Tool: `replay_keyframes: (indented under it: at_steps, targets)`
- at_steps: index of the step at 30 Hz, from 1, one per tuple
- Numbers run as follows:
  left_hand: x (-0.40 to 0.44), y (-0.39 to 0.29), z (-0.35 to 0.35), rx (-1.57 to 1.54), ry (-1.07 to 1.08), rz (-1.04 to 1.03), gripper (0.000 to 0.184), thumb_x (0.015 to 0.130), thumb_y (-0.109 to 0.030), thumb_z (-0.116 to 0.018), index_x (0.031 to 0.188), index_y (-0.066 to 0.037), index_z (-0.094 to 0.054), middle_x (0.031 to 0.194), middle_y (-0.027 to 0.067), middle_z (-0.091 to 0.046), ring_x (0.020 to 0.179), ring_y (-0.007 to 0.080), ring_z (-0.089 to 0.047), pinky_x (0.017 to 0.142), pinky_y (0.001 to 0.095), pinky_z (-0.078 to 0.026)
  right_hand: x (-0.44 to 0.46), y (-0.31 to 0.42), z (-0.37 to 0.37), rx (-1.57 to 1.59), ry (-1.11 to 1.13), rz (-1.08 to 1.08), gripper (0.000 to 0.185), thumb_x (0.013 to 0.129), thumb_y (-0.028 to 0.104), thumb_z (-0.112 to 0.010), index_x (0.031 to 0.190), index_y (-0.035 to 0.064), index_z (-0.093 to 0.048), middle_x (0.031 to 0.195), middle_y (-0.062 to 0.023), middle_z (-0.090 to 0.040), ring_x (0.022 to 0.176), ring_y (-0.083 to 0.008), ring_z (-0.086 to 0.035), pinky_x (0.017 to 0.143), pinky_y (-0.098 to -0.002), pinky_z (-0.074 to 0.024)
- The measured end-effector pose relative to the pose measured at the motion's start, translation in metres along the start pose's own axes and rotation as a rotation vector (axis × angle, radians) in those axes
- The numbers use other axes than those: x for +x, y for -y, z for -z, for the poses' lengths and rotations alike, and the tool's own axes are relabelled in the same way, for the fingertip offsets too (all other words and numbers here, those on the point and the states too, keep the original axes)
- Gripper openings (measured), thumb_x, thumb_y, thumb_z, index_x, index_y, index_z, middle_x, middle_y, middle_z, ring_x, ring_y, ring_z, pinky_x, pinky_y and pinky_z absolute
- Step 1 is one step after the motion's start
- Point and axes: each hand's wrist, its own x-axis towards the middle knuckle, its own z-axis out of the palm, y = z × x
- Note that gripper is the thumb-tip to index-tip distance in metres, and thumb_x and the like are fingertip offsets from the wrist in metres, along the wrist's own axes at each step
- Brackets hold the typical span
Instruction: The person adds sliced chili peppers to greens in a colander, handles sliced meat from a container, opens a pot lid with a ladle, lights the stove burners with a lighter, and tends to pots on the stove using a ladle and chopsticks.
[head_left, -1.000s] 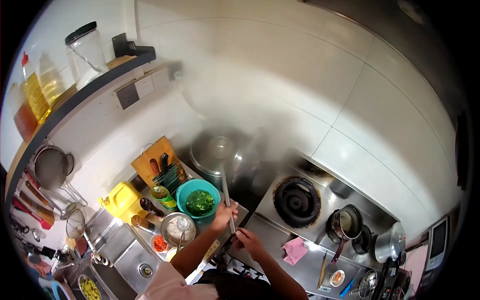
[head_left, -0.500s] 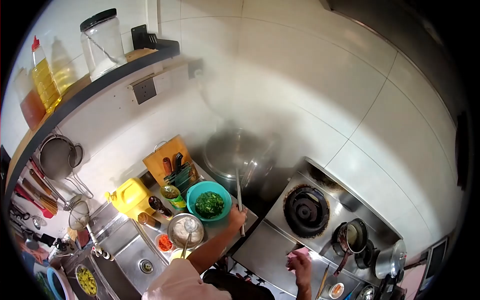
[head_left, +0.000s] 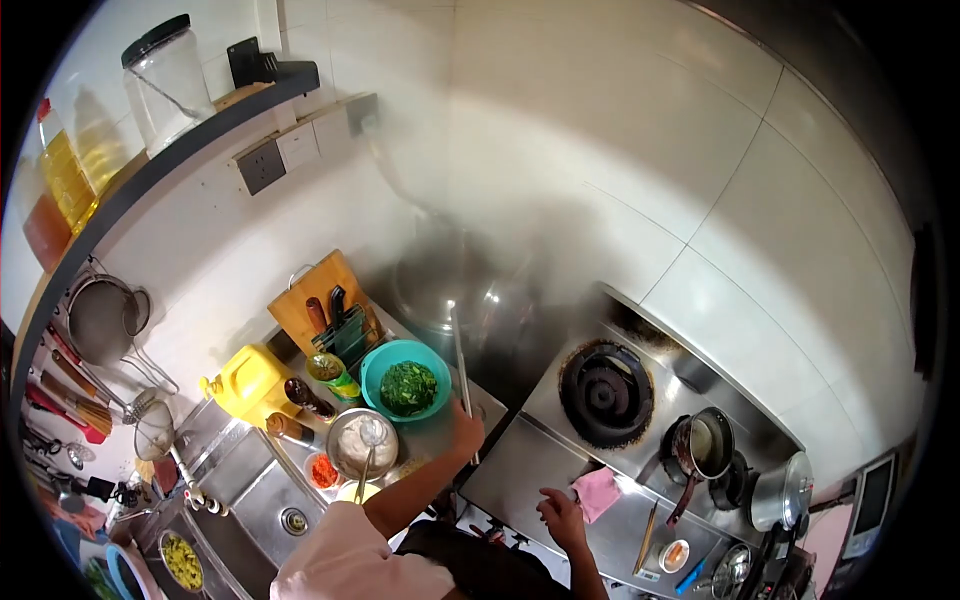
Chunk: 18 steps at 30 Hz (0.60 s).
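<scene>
Head view: left hand point(head_left: 467, 434) clasps handle point(head_left: 460, 360), hold best clear of steaming pot point(head_left: 494, 322); right hand point(head_left: 561, 517) loosely spread near cloth point(head_left: 597, 494).

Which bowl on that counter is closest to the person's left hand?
The teal bowl of greens: it sits right by the left hand, while the metal bowl and the small bowl of red bits lie farther off.

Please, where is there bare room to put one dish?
The stainless-steel counter is bare left of the pink cloth, below the round black burner. The steel sink basin looks bare around its drain. Between the turquoise round bowl and yellow plastic jug it is crowded with a green-labelled jar and dark bottle.
</scene>
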Motion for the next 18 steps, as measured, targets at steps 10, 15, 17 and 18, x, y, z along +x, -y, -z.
replay_keyframes:
  at_steps: [10,15,17,18]
  targets:
    - [-0.025,0.001,0.013,0.539,0.105,0.043,0.085,0.08,-0.013,-0.069,0.151,-0.003,-0.023,0.147,0.0262,-0.035,0.133,0.0434,-0.037,0.109,0.0494,-0.033,0.01,-0.036,0.003,-0.133,-0.017,0.035,0.032,0.089,0.015,-0.06,0.119,0.0038,-0.063,0.084,-0.0109,-0.071,0.07,-0.0166,-0.067,0.067,-0.0298,-0.0535]
    - [0.057,-0.178,0.135,0.472,-0.333,-0.715,0.053,0.084,-0.014,-0.064,0.134,-0.003,-0.052,0.137,0.0233,-0.051,0.133,0.0423,-0.041,0.112,0.0482,-0.032,0.01,-0.046,0.009,-0.078,-0.059,-0.032,0.03,0.089,0.013,-0.059,0.116,0.0014,-0.064,0.08,-0.011,-0.07,0.065,-0.0165,-0.066,0.063,-0.0304,-0.0536]
    - [0.086,-0.284,0.205,0.563,-0.558,-0.808,0.053,0.088,-0.013,-0.059,0.137,0.003,-0.048,0.14,0.026,-0.048,0.134,0.0437,-0.04,0.115,0.0492,-0.028,0.008,-0.046,0.012,-0.093,-0.048,-0.032,0.03,0.089,0.013,-0.059,0.116,0.001,-0.064,0.08,-0.0109,-0.07,0.065,-0.0165,-0.065,0.062,-0.0306,-0.0535]
    - [0.12,-0.304,0.233,0.756,-0.747,-0.972,0.057,0.089,-0.014,-0.058,0.142,0.002,-0.043,0.147,0.0242,-0.042,0.139,0.0415,-0.036,0.116,0.0487,-0.026,0.007,-0.045,0.014,-0.1,-0.048,-0.032,0.03,0.089,0.013,-0.059,0.116,0.0008,-0.064,0.08,-0.0108,-0.07,0.065,-0.0165,-0.065,0.062,-0.0308,-0.0534]
